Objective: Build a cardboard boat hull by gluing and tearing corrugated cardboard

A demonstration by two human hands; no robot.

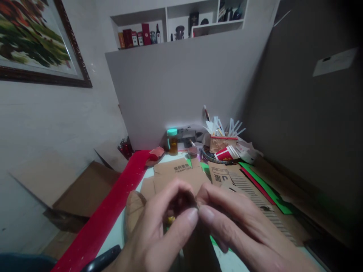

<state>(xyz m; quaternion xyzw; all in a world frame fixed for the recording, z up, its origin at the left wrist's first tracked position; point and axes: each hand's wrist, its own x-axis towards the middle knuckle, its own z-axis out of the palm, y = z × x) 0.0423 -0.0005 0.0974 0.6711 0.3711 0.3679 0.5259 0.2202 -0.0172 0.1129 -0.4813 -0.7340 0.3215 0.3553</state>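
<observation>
Brown cardboard [170, 180], creased and bearing dark printed characters, is lying on the pale counter [115, 232] just beyond the hands, at eleven o'clock; clock is centring on the meeting fingertips, twelve pointing toward the grey panel [181, 87]. Left hand [167, 230] is curling, thumb and forefinger drawn together; right hand [241, 226] is pinching likewise, the two sets of tips meeting. Contents of the pinch are too small and hidden; cannot tell whether either hand is grasping anything. Yellow speck [171, 219] is showing through the left hand's curl. Dark brown piece [200, 245] is lying beneath the hands, at six. Tan rounded item [134, 207] is sitting just beside the left hand, at nine; black handle [100, 260] is poking in at eight. Red strip [106, 211] is running from ten round to eight. At two, striped cardboard [244, 189] is lying near the right hand, with a red sheet [256, 184] and a green sheet [279, 198] edging out past it. Jar [172, 145] with teal lid is standing upright at eleven, small round pot [192, 152] at twelve. At one, a box [222, 143] is holding white strips [236, 128]; red-and-white cup [225, 153] is lying tipped before it.
</observation>
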